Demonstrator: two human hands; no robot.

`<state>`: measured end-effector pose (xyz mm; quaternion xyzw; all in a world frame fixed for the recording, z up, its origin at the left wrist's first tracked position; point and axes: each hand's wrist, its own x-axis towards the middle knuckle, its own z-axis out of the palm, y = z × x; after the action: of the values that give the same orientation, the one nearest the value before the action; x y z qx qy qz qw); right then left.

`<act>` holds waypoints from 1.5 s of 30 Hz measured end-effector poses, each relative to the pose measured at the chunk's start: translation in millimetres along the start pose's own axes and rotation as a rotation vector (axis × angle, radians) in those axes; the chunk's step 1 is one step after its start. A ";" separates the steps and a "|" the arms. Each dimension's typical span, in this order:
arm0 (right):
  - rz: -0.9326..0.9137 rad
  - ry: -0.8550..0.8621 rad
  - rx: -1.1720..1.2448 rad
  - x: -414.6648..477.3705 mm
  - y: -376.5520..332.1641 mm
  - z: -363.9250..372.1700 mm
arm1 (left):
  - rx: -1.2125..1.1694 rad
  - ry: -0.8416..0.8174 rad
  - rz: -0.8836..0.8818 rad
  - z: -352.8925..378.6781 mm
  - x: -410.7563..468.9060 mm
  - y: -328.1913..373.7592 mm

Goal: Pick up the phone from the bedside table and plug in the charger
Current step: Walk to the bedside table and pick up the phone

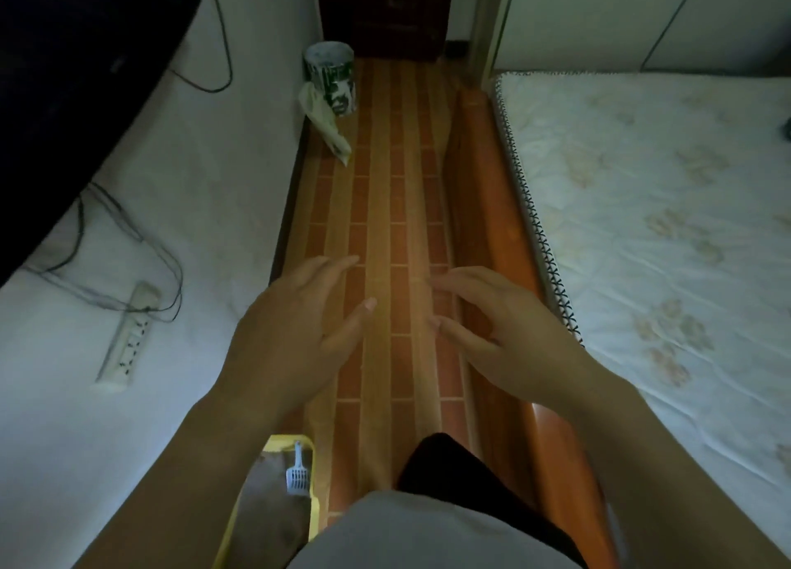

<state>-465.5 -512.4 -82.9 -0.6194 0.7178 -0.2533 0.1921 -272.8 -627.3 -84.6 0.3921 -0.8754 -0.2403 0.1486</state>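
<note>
Left hand (295,333) and right hand (505,333) both open, empty, above the floor (398,183) beside the bed (663,226). Phone not visible; likely rigid, slick, so grip its long edges.

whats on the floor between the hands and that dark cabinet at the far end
Head view: mostly bare tiled floor. Off to the left stand a patterned bin and a pale bag. Both hands are empty.

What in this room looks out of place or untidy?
A white power strip hangs tilted on the wall amid loose dark cables. A plastic bag spills from the bin onto the floor. Both hands are empty.
</note>
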 end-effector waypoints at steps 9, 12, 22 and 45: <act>0.128 0.087 -0.026 178.7 106.2 -49.1 | 0.008 -0.106 0.125 31.5 248.3 -20.8; 0.120 0.071 -0.051 258.6 137.5 -80.0 | 0.036 -0.127 0.138 29.8 339.7 -18.4; 0.046 0.030 -0.016 493.8 212.4 -136.2 | -0.037 -0.053 0.063 16.7 567.6 -56.0; 0.232 0.214 0.004 979.6 416.0 -260.0 | 0.029 -0.184 0.305 32.0 1158.2 -123.8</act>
<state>-1103.9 -1402.8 -88.5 -0.5012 0.8004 -0.2956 0.1438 -961.9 -1566.9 -94.9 0.2334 -0.9380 -0.2373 0.0972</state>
